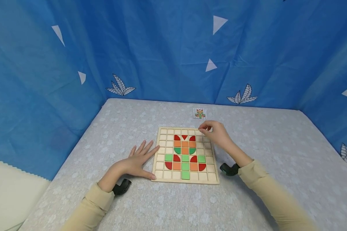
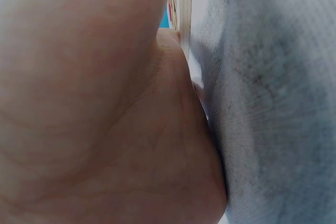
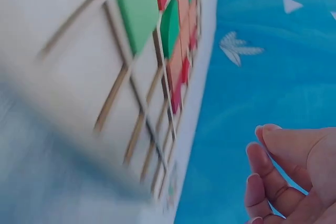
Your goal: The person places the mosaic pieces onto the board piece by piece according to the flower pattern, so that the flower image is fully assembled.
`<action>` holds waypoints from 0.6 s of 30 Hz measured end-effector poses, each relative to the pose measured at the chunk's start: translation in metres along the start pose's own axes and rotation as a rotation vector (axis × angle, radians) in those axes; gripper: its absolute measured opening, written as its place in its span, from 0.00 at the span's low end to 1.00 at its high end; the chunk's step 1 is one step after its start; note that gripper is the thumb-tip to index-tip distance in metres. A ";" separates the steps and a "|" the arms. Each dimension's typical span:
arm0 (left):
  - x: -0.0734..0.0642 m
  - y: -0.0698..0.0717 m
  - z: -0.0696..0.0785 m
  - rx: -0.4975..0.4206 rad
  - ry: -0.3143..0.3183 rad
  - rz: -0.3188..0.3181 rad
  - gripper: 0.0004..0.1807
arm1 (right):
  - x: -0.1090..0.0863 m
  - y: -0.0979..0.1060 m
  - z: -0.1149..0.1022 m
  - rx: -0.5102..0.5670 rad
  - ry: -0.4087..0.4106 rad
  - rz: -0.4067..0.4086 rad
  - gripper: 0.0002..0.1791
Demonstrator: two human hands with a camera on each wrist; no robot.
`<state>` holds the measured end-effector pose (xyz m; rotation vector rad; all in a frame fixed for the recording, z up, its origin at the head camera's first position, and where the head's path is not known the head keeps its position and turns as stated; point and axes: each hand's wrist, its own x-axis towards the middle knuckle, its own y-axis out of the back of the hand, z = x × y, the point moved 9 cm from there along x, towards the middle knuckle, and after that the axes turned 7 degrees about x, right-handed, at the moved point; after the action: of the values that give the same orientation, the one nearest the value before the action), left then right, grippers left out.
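A wooden grid board [image 1: 164,175] lies on the table, with coloured tiles forming a flower-like pattern. Red rounded tiles [image 1: 177,138] flank a red triangle [image 1: 184,137] at the top; orange squares [image 1: 184,144] and green rounded tiles [image 1: 177,150] sit below. Light green squares [image 1: 185,166] run down the middle. My left hand [image 1: 135,163] lies spread along the board's left side, thumb at the near corner and a fingertip at the edge. Over the far right corner hovers my right hand [image 1: 217,132], fingers loosely bent, with nothing visible between thumb and fingers [image 3: 257,158].
Behind the board lies a small pattern card [image 1: 199,113] with a printed figure on a grid. The table [image 1: 127,128] has a pale floral cover. Blue curtains [image 1: 167,57] with white prints surround it at the back and sides.
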<state>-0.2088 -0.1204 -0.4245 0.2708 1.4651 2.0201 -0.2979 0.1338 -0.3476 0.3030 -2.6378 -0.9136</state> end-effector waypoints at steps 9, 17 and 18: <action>-0.001 0.000 -0.009 -0.002 -0.002 -0.001 0.61 | -0.048 0.069 0.046 -0.069 -0.048 0.134 0.10; -0.008 -0.003 -0.015 -0.012 0.017 -0.007 0.61 | -0.088 0.089 0.075 -0.149 -0.075 0.087 0.11; -0.008 -0.003 -0.015 -0.014 0.018 -0.006 0.61 | -0.092 0.091 0.078 -0.157 -0.079 0.079 0.11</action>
<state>-0.2092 -0.1364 -0.4310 0.2428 1.4608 2.0325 -0.2505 0.2753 -0.3698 0.1263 -2.6079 -1.1192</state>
